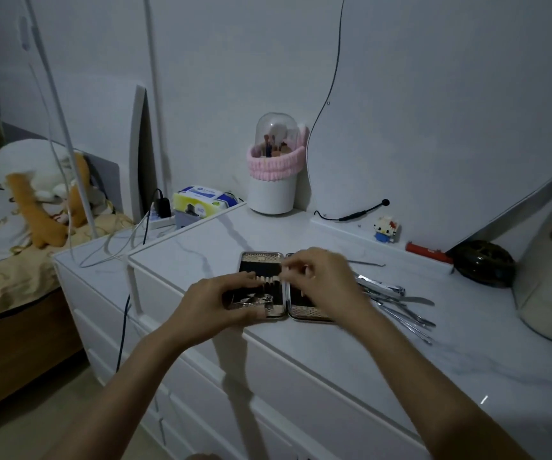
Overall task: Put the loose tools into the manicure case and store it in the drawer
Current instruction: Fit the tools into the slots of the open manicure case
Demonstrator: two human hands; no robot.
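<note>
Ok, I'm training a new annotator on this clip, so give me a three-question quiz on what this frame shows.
1. True or false: the manicure case lies open on the dresser top.
2. On which side of the case do the loose metal tools lie: A) the left hand's side, B) the right hand's side, C) in front of it at the dresser edge?
3. Fill in: the toy block figure stands near the ____ lighter.

Key: 1 true; 2 B; 3 red.
</note>
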